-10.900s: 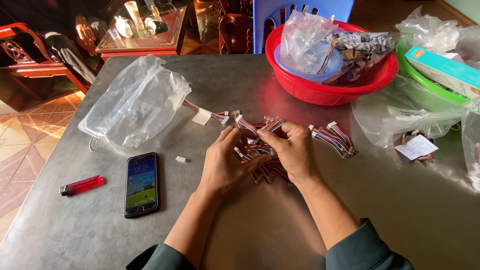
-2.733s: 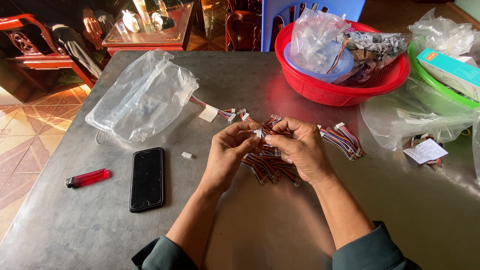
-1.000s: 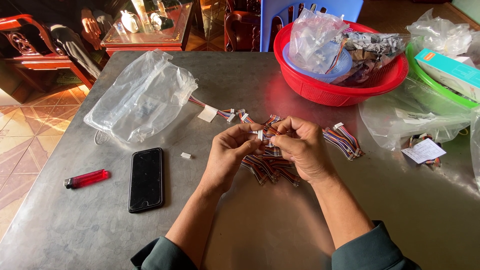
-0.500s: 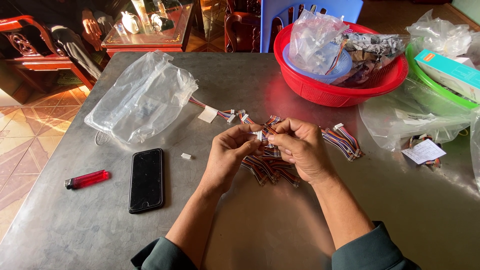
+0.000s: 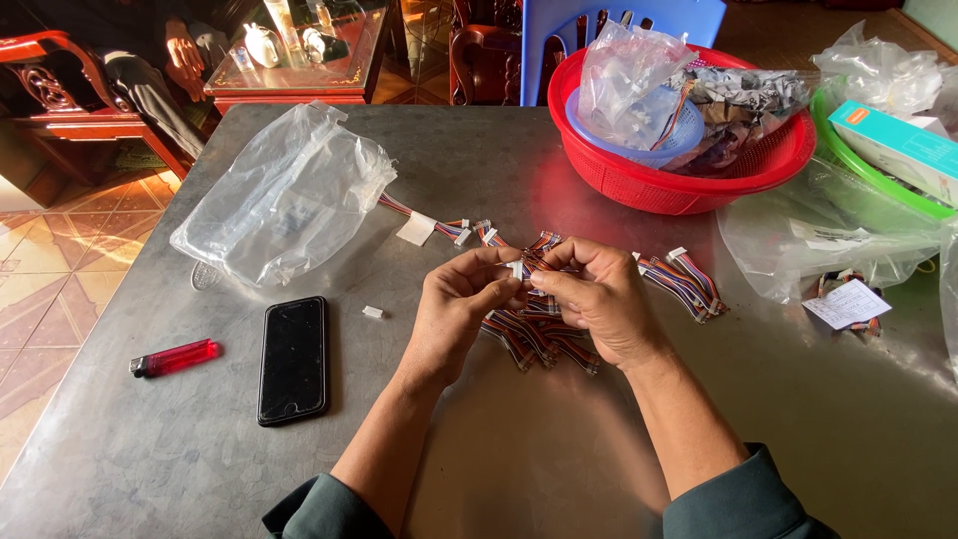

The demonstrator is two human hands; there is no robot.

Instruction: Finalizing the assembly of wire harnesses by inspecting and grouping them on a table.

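Note:
My left hand point(image 5: 461, 311) and my right hand point(image 5: 597, 297) meet over the middle of a grey metal table point(image 5: 499, 469). Between their fingertips they pinch a small white connector point(image 5: 517, 269) on a short multicoloured ribbon cable. A heap of similar wire harnesses point(image 5: 539, 339) lies under and just below both hands. Another bundle of cables point(image 5: 687, 283) rests to the right of my right hand. More cables with a white tag point(image 5: 435, 228) trail out from a clear plastic bag point(image 5: 284, 195) at the left.
A black phone point(image 5: 293, 357) and a red lighter point(image 5: 175, 357) lie at the left. A loose white connector point(image 5: 372, 312) sits beside the phone. A red basket point(image 5: 639, 175) with bags stands at the back, a green tray point(image 5: 868, 170) and clear bags at right.
Both hands stay together over the cable heap; only the fingers shift slightly on the connector. The phone's screen, lit in the oldest frame, is dark now.

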